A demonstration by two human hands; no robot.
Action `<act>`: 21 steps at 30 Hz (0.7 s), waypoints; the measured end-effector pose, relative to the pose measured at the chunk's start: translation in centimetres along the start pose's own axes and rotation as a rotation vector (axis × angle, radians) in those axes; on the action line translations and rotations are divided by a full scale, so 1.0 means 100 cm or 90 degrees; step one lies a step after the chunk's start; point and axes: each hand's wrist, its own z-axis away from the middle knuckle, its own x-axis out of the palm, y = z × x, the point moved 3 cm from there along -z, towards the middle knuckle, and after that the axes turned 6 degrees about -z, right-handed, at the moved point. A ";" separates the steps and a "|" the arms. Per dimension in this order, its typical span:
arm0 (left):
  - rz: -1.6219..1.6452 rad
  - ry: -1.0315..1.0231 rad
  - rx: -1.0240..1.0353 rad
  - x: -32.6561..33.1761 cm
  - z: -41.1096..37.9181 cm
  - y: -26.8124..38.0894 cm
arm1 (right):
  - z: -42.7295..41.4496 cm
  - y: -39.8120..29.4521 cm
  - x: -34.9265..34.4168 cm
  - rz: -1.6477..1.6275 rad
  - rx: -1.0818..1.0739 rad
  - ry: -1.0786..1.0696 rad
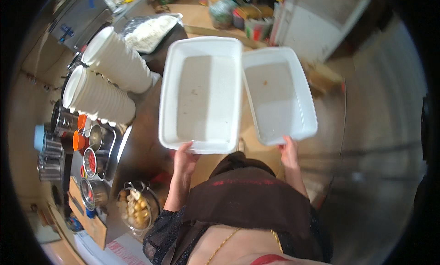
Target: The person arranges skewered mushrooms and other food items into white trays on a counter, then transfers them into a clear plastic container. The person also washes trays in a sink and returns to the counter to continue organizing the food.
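My left hand [185,159] grips the near short rim of a white rectangular plastic tub [200,146], with the thumb over the edge. A second white tub [304,93] hangs from my right hand [288,152], which pinches its near rim. Both tubs are held out before me over the floor, their insides facing up towards me. The left one overlaps the edge of the right one. Small brownish bits lie on the bottoms of both; otherwise they hold nothing. My fingers under the rims are hidden.
On the left counter stand stacked white containers [103,95], a metal tray [110,158] with steel bowls, and a wooden cutting board [90,213]. A black tray of white shreds [151,33] sits beyond. Below the counter is a basket of peeled, potato-like pieces [137,208]. Bags and buckets [257,28] stand ahead.
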 end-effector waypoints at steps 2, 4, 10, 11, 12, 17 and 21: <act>0.023 -0.056 -0.006 0.068 -0.044 0.016 | -0.057 -0.029 0.023 0.041 -0.002 0.049; 0.040 -0.118 -0.034 0.127 -0.093 0.028 | -0.107 -0.057 0.034 0.089 0.013 0.102; 0.077 -0.170 -0.051 0.278 -0.199 0.087 | -0.264 -0.134 0.110 0.157 0.079 0.009; 0.082 -0.170 -0.045 0.292 -0.219 0.097 | -0.296 -0.143 0.129 0.159 0.083 -0.002; 0.096 -0.156 -0.038 0.302 -0.238 0.102 | -0.324 -0.148 0.147 0.163 0.092 -0.009; 0.145 -0.074 0.048 0.344 -0.310 0.143 | -0.444 -0.186 0.240 0.220 0.147 -0.113; 0.198 0.059 0.123 0.344 -0.348 0.191 | -0.528 -0.193 0.339 0.314 0.218 -0.114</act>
